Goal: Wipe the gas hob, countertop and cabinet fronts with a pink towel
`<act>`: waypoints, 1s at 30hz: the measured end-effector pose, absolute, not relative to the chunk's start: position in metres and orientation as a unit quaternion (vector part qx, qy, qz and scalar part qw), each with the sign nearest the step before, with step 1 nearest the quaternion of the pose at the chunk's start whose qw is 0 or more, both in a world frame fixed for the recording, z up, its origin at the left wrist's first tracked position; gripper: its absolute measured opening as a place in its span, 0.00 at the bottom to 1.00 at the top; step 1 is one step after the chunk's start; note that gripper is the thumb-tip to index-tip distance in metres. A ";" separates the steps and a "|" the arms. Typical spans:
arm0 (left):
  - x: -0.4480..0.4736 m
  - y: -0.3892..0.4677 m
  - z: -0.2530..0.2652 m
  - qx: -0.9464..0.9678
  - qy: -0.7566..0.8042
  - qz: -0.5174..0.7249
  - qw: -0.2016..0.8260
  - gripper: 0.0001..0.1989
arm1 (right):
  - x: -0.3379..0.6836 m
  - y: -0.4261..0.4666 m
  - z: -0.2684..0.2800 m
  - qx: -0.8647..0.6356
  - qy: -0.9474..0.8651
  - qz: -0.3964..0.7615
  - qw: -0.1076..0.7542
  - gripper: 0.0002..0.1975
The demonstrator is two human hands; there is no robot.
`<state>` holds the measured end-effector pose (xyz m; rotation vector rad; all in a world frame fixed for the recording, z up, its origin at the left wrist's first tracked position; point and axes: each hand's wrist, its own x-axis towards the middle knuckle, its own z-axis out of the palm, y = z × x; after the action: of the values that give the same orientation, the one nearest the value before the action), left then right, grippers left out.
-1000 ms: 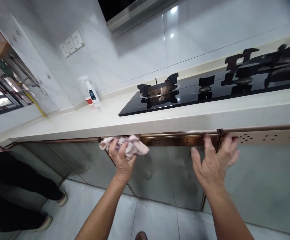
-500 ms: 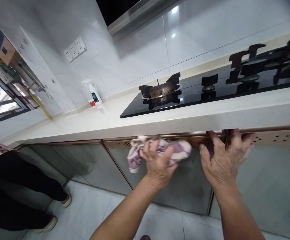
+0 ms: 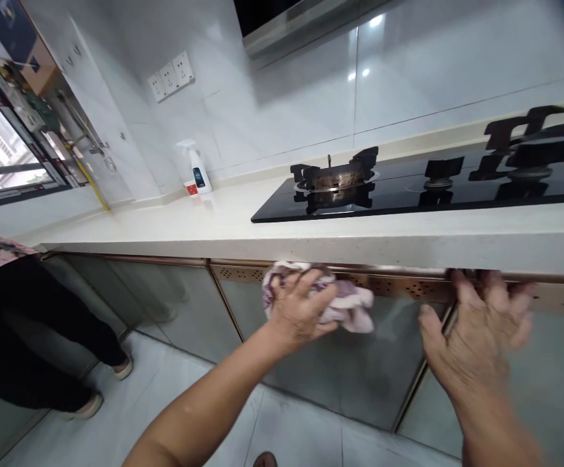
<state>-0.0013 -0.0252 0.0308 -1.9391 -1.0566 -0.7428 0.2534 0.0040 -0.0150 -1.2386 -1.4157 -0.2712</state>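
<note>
My left hand (image 3: pixel 297 310) grips a white and purple cloth (image 3: pixel 352 306), pressing it against the perforated copper-coloured strip (image 3: pixel 393 285) along the top of the cabinet front. Part of the cloth bunches under the fingers and a loose end hangs to the right. To the right, my right hand (image 3: pixel 479 337) has its fingers spread and holds nothing visible. Its blurred fingertips reach up to the strip just beneath the countertop (image 3: pixel 223 227), partly hidden by the edge. Below both hands are grey-green cabinet doors (image 3: pixel 340 363).
A black gas hob (image 3: pixel 384 194) sits on the counter. Against the wall stand a white spray bottle (image 3: pixel 199 172) and a small red and white item (image 3: pixel 191 188). Another person in black trousers (image 3: pixel 34 324) stands at the left. A range hood (image 3: pixel 301 26) hangs above.
My left hand has slid the cloth slightly left along the strip, and the cloth's loose end now hangs lower. My right hand has shifted right. The camera view has turned a little.
</note>
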 end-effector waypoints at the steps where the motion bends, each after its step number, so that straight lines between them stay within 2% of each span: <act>1: -0.025 -0.028 0.030 -0.749 -0.441 -0.300 0.394 0.32 | 0.252 0.005 -0.016 -0.528 -0.605 -0.121 0.584 0.36; 6: -0.140 -0.041 0.036 -0.643 -0.573 -0.354 0.366 0.30 | 0.249 0.012 -0.019 -0.536 -0.589 -0.125 0.592 0.39; 10: -0.172 -0.041 0.038 -0.565 -0.620 -0.418 0.350 0.30 | 0.246 0.015 -0.020 -0.553 -0.587 -0.091 0.584 0.39; 16: -0.091 -0.033 -0.001 -0.575 -0.580 -0.439 0.374 0.28 | 0.243 0.015 -0.019 -0.555 -0.582 -0.077 0.590 0.41; 21: -0.008 -0.030 -0.090 -0.688 -0.517 -0.356 0.365 0.30 | 0.243 0.009 -0.015 -0.554 -0.589 -0.090 0.582 0.41; 26: 0.023 -0.038 -0.176 -0.793 -0.453 -0.233 0.333 0.27 | 0.241 0.001 -0.007 -0.557 -0.595 -0.086 0.573 0.40; 28: 0.025 -0.042 -0.185 -0.809 -0.462 -0.215 0.294 0.25 | 0.240 0.001 -0.006 -0.557 -0.597 -0.087 0.571 0.40; 30: 0.029 -0.044 -0.172 -0.792 -0.494 -0.243 0.262 0.24 | 0.240 0.000 -0.004 -0.555 -0.600 -0.091 0.569 0.39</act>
<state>0.0287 -0.0440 -0.1718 -2.1444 -1.3378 -0.6569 0.2395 0.0000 -0.0043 -1.3026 -1.4080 -0.2134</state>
